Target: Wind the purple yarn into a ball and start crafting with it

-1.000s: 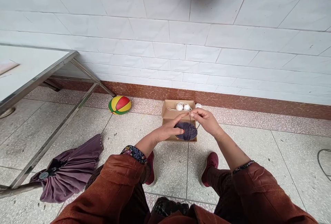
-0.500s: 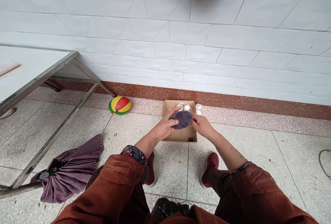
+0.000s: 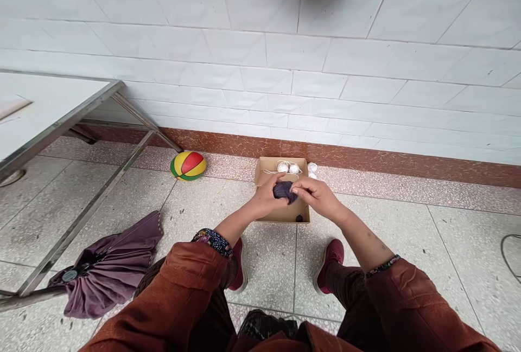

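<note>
I've got the yarn ball (image 3: 283, 191) between thumb and fingers of my left hand (image 3: 267, 198)! Right hand (image 3: 316, 198) pinches at its right edge.

- Bright, soft light is spreading evenly over the white wall (image 3: 228, 53) and the pale floor (image 3: 386, 243), its source lying out of view.
- The tabletop (image 3: 52, 102) is shining pale, nearly white.
- Shadows are staying faint, while the dark trousers (image 3: 350, 308) are losing detail.
- The wide lens is slanting the tile lines and stretching things near the edges.
- The ball (image 3: 188, 166) is looking flattened.
- The yarn (image 3: 283, 192) is showing small, its finest strands blending together.
</note>
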### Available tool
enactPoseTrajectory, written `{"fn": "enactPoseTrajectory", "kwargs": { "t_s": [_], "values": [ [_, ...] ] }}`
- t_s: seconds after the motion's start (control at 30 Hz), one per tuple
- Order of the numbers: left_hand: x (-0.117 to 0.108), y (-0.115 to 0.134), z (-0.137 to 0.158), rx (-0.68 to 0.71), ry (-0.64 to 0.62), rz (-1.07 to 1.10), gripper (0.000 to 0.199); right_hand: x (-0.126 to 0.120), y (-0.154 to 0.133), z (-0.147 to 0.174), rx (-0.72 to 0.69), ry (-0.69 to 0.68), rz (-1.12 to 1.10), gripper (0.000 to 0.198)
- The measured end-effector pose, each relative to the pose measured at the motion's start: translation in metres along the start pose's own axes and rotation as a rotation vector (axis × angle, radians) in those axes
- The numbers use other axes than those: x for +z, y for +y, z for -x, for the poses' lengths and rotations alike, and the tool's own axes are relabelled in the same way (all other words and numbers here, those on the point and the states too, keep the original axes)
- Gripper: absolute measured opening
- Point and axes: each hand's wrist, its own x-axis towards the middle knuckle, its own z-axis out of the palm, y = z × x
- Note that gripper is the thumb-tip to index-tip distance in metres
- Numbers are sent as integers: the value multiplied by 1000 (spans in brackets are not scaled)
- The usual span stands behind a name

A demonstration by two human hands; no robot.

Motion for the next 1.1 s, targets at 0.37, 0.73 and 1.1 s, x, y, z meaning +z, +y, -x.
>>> {"fn": "enactPoseTrajectory", "kwargs": {
  "t_s": [0.37,0.73,1.1],
  "values": [
    [1,6,11,55,-317,717,74,3,26,0,144,83,-37,23],
    [-4,1,-3,-176,205,652,47,19,8,3,62,-179,-44,26],
    [-1,-7,-1,-54,-46,92,76,-2,-1,-1,175,115,-256,30]
  ]
}}
